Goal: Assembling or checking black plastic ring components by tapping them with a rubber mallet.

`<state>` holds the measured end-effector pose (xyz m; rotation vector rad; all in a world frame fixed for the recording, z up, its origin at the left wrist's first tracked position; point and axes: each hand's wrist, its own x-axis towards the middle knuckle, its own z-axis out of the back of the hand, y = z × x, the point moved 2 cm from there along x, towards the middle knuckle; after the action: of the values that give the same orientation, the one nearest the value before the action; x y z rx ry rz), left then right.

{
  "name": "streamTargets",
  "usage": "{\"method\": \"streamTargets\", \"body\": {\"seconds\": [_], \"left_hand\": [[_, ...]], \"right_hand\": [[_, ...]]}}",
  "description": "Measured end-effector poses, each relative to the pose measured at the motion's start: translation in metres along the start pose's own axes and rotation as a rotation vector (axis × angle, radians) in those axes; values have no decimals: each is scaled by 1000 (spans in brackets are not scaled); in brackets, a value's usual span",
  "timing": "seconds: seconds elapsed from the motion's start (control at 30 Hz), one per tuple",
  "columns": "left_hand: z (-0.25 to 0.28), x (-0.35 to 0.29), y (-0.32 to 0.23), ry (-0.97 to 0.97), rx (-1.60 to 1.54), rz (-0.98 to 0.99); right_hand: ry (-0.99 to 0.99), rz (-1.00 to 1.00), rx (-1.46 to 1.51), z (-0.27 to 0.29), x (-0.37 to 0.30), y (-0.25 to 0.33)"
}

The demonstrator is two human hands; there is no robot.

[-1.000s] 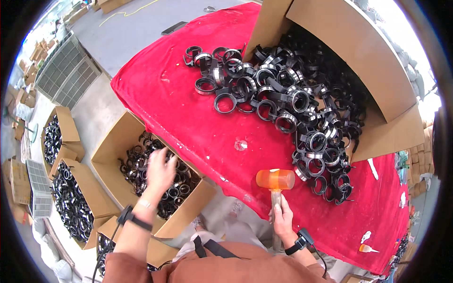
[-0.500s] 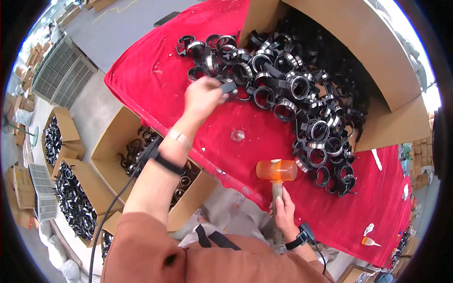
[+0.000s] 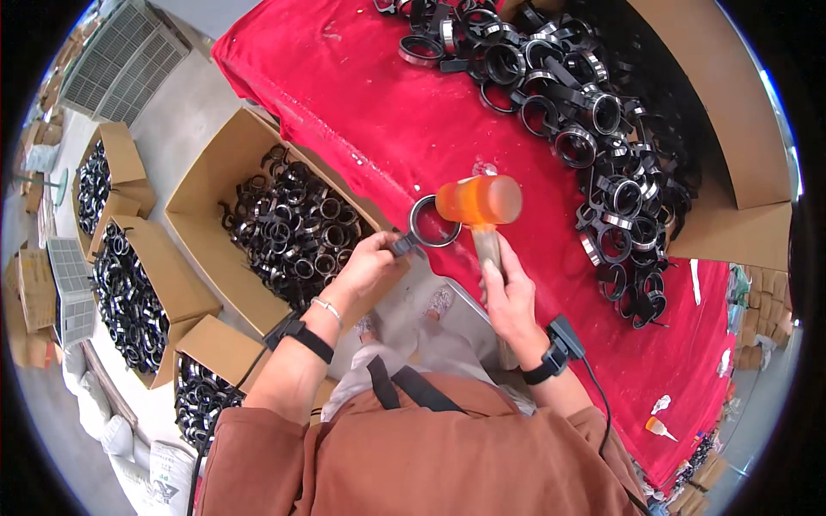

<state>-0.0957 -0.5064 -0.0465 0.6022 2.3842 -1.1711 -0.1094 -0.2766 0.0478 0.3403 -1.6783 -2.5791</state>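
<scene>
My left hand [image 3: 367, 261] grips the dark tab of a black ring clamp [image 3: 414, 225]. The clamp's round band rests at or just over the near edge of the red-covered table [image 3: 379, 129]. In my right hand [image 3: 509, 292] is a mallet [image 3: 479, 199] with an orange head and a wooden handle. Its head is right beside the ring, partly overlapping it in view; whether they touch I cannot tell. A large heap of similar black and silver ring clamps [image 3: 575, 146] spreads across the far right of the table.
A cardboard box [image 3: 731, 103] lies open behind the heap. Left of the table stands another open box [image 3: 200, 199], holding many clamps, with several smaller filled boxes [image 3: 200, 297] beyond it. A small orange-and-white bottle [image 3: 657, 426] lies at the table's right end.
My left hand has come back from the heap to the table's near edge with a ring clamp. The mallet has risen and moved in beside it. The view has shifted.
</scene>
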Motion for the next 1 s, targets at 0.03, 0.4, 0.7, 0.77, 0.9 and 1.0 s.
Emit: {"method": "streamTargets", "body": {"seconds": [0.03,0.4,0.7,0.77,0.9,1.0], "left_hand": [[-4,0,-9,28,231,-55],[-36,13,-30,-134,362,-113],[-38,17,-31,-125,476,-61],[-33,11,-25,-118,438,-56],[-30,13,-27,-112,413,-50],[-28,12,-29,-123,417,-36]], "right_hand": [[-16,48,-99,-2,1,1],[-83,-5,-103,9,-16,19],[-11,313,-437,8,-50,5],[4,337,-384,12,-50,26],[-81,461,-295,12,-16,90],[-142,695,-380,-8,11,89]]}}
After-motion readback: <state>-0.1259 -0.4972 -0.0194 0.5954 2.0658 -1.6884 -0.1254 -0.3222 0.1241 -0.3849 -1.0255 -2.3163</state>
